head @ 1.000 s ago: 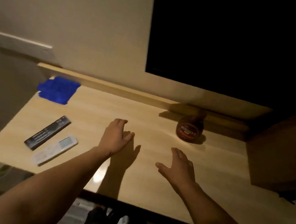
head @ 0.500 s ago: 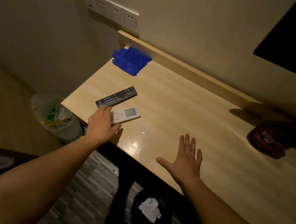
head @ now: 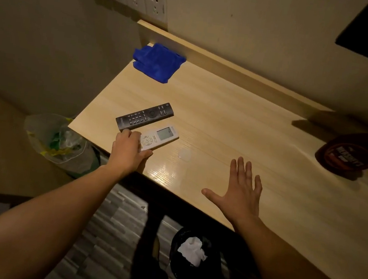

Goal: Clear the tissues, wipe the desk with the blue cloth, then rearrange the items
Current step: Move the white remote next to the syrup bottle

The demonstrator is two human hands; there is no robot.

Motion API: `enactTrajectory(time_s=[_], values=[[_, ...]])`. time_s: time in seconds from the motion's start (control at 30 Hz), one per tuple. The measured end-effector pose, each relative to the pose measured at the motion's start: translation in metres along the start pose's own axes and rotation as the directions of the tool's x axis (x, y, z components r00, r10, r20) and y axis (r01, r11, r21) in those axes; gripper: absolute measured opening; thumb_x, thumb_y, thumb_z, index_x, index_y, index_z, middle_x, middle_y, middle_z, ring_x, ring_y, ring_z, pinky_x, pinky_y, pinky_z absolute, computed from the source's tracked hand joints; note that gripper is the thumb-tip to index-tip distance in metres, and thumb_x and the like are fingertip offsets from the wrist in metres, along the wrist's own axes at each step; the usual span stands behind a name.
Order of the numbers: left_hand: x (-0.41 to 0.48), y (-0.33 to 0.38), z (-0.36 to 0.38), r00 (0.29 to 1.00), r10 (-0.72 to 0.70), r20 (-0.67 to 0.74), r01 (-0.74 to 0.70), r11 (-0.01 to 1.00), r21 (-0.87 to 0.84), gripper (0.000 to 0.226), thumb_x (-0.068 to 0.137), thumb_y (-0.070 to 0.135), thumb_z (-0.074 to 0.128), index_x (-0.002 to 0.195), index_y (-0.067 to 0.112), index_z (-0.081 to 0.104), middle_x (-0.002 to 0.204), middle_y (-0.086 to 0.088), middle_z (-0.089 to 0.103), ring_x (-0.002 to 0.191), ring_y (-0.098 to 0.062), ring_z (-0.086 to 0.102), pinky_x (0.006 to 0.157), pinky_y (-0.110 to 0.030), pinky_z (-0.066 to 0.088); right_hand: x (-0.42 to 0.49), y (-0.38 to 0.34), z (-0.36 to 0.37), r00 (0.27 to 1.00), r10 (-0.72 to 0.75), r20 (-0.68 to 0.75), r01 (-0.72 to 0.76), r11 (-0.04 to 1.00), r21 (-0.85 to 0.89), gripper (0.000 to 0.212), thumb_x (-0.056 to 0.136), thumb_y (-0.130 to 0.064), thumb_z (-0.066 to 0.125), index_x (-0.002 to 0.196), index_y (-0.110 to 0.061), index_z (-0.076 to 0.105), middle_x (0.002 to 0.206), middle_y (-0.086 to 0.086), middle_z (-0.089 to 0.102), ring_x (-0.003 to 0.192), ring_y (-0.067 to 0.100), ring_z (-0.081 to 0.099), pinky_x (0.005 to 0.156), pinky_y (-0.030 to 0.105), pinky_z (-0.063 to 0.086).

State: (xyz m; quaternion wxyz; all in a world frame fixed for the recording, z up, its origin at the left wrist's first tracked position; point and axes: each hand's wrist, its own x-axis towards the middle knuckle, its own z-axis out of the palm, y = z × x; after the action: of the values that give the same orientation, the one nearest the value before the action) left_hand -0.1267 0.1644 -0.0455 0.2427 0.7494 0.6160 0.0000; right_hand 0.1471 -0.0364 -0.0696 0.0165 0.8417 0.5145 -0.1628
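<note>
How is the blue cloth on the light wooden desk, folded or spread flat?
Bunched, not spread flat. The blue cloth lies in a thick, rumpled heap at the far left corner of the light wooden desk; no hand touches it.

- One view only, worn on the head.
- It looks forward and steeply down over the desk's (head: 237, 132) near-left corner.
- Close, at arm's reach, wide-angle; floor beneath shows.

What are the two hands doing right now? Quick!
Left hand: fingers curled onto the near ends of the white remote control and the black remote control; grip cannot be told.
Right hand: open, fingers spread, holding nothing.
</note>
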Motion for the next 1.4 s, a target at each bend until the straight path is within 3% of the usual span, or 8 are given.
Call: enactTrajectory(time_s=[0.13, 0.3, 0.53, 0.67, 0.77, 0.93, 1.1, 1.4], values=[[-0.013, 0.008, 0.002, 0.999, -0.02, -0.029, 0.017, 0.997, -0.08, 0.061, 0.086, 0.04, 0.082, 0.132, 0.009, 0.056, 0.125, -0.012, 0.051, 0.122, -0.03, 0.044, 0.103, -0.047, 0.046, 0.001, 0.001, -0.003, 0.999, 0.0, 0.033, -0.002, 0.998, 0.063, 0.131, 0.065, -0.105, 0.027, 0.164, -0.027, -0.011, 0.17, -0.006, -0.024, 0.154, 0.015, -0.028, 0.126, 0.049, -0.008], [-0.034, 0.045, 0.021, 0.998, -0.045, -0.048, 0.036, 0.982, -0.183, 0.062, 0.079, 0.057, 0.081, 0.117, 0.012, 0.06, 0.112, -0.006, 0.051, 0.111, -0.028, 0.054, 0.09, -0.047, 0.058, -0.014, 0.023, -0.023, 0.999, -0.035, 0.023, 0.024, 0.934, 0.356, 0.125, 0.073, -0.088, 0.057, 0.164, -0.034, -0.01, 0.17, -0.016, -0.02, 0.153, 0.001, -0.024, 0.127, 0.04, -0.008], [-0.067, 0.154, 0.077, 0.992, 0.086, 0.089, -0.055, 0.952, -0.301, 0.081, 0.063, 0.081, 0.067, 0.097, 0.009, 0.057, 0.107, -0.011, 0.064, 0.093, -0.028, 0.067, 0.063, -0.041, 0.064, -0.063, 0.118, -0.034, 0.981, 0.178, -0.074, -0.153, 0.952, 0.265, 0.127, 0.07, -0.095, 0.048, 0.163, -0.031, -0.01, 0.171, -0.011, -0.017, 0.155, 0.006, -0.022, 0.128, 0.043, -0.001], [-0.094, 0.232, 0.106, 0.969, 0.187, 0.16, -0.112, 0.914, -0.391, 0.06, 0.077, 0.05, 0.087, 0.099, 0.001, 0.061, 0.106, -0.013, 0.069, 0.092, -0.03, 0.072, 0.056, -0.031, 0.06, -0.088, 0.184, -0.035, 0.949, 0.308, -0.066, -0.288, 0.934, 0.212, 0.13, 0.068, -0.096, 0.046, 0.164, -0.027, -0.01, 0.172, -0.007, -0.017, 0.155, 0.008, -0.022, 0.126, 0.042, -0.004], [-0.11, 0.279, 0.132, 0.957, 0.201, 0.208, -0.096, 0.899, -0.427, 0.063, 0.077, 0.043, 0.091, 0.109, -0.002, 0.06, 0.107, -0.01, 0.066, 0.095, -0.026, 0.067, 0.053, -0.018, 0.046, -0.101, 0.225, -0.032, 0.926, 0.373, -0.056, -0.358, 0.916, 0.183, 0.133, 0.067, -0.098, 0.045, 0.164, -0.025, -0.01, 0.172, -0.005, -0.017, 0.156, 0.01, -0.02, 0.125, 0.042, -0.006], [-0.123, 0.339, 0.17, 0.951, 0.211, 0.224, -0.102, 0.902, -0.42, 0.064, 0.073, 0.047, 0.092, 0.106, 0.007, 0.054, 0.11, -0.009, 0.066, 0.095, -0.023, 0.065, 0.056, -0.021, 0.046, -0.104, 0.271, -0.023, 0.917, 0.397, -0.029, -0.386, 0.906, 0.175, 0.139, 0.064, -0.1, 0.044, 0.163, -0.022, -0.013, 0.171, -0.002, -0.021, 0.156, 0.013, -0.022, 0.125, 0.044, -0.007], [-0.127, 0.377, 0.203, 0.966, 0.219, 0.136, -0.163, 0.927, -0.339, 0.071, 0.065, 0.059, 0.091, 0.105, 0.014, 0.054, 0.108, -0.007, 0.062, 0.096, -0.024, 0.065, 0.073, -0.04, 0.062, -0.109, 0.288, -0.006, 0.912, 0.409, -0.038, -0.398, 0.903, 0.159, 0.14, 0.063, -0.103, 0.035, 0.164, -0.017, -0.012, 0.171, 0.003, -0.02, 0.156, 0.015, -0.022, 0.126, 0.045, -0.006], [-0.137, 0.411, 0.226, 0.948, 0.316, -0.021, -0.316, 0.94, -0.126, 0.06, 0.08, 0.066, 0.076, 0.103, 0.015, 0.055, 0.101, -0.006, 0.066, 0.098, -0.027, 0.06, 0.084, -0.046, 0.055, -0.109, 0.291, -0.001, 0.92, 0.382, -0.082, -0.368, 0.918, 0.149, 0.138, 0.064, -0.105, 0.027, 0.164, -0.016, -0.009, 0.172, 0.004, -0.019, 0.157, 0.016, -0.022, 0.128, 0.047, -0.004]])
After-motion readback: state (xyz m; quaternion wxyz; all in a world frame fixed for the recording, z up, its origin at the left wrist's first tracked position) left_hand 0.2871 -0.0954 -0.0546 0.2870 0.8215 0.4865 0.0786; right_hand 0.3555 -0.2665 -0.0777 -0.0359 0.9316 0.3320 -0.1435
